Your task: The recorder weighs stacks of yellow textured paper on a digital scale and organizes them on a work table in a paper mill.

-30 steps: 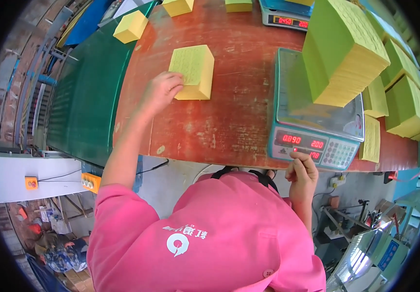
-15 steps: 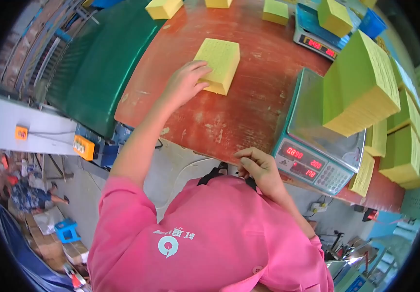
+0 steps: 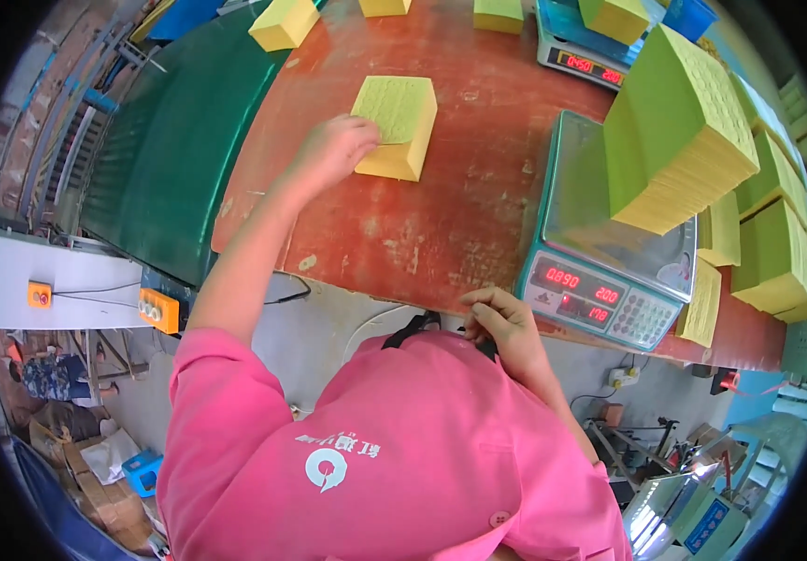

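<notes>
A block-like stack of yellow paper [image 3: 408,159] lies on the red table [image 3: 403,248]. At its left side is my left hand [image 3: 333,150], fingers bent and closed together over the edge of the top sheets. The fingertips are partly hidden, so how much paper they grip is unclear. My right hand [image 3: 506,327] hovers at the table's near edge, in front of my body. Its fingers curl loosely and nothing shows in them. Just right of it stands a weighing scale [image 3: 599,299] with lit red digits, bearing a tall stack of yellow paper [image 3: 670,131].
More yellow paper stacks [image 3: 772,262] crowd the table's right side. Toward the back stand a second scale [image 3: 576,64], a blue cup [image 3: 688,19] and several smaller yellow stacks [image 3: 286,23]. A green conveyor belt [image 3: 170,159] runs along the left, near an orange switch box [image 3: 158,310].
My left hand has drawn its fingers together and shifted toward the stack's left edge. The whole view has tilted slightly. My right hand keeps its curled pose by the table edge.
</notes>
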Demonstrator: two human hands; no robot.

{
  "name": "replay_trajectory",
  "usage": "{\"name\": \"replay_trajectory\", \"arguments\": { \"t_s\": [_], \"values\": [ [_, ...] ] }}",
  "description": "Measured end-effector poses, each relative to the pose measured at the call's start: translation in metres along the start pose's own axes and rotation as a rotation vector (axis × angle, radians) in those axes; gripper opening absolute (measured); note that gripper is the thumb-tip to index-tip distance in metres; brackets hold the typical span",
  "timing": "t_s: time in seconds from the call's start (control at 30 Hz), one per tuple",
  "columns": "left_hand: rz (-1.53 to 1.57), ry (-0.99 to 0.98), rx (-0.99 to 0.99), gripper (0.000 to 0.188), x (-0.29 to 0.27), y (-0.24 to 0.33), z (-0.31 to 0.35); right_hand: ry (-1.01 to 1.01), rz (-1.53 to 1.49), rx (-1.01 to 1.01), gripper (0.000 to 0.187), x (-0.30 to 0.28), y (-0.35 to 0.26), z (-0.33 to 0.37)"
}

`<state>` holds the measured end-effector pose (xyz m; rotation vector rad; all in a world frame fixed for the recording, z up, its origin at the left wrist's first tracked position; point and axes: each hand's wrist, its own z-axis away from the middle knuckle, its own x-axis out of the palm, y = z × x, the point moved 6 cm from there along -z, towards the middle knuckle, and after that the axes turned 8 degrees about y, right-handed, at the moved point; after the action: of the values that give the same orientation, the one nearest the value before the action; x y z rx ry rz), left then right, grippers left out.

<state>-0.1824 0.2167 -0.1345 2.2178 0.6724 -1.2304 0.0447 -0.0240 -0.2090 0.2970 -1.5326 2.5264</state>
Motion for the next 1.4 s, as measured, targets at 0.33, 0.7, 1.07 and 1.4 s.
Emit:
{"name": "replay_trajectory", "arguments": {
  "t_s": [0.33,0.7,1.07,1.4],
  "values": [
    [-0.198,0.226,0.023,0.008,-0.028,0.106,0.04,0.11,-0.151,-0.108,0.029,0.039,-0.036,-0.042],
    [1.01,0.461,-1.225,0.026,0.028,0.116,0.157,-0.065,0.18,-0.342,0.038,0.047,-0.008,-0.073],
    [1.39,0.283,-0.866,0.018,-0.035,0.181,-0.077,0.33,0.352,-0.69,0.025,-0.088,-0.22,0.031],
    [1.037,-0.024,-0.526,0.02,-0.004,0.229,-0.296,0.634,0.472,-0.889,0.046,-0.205,-0.372,0.033]
  ]
}}
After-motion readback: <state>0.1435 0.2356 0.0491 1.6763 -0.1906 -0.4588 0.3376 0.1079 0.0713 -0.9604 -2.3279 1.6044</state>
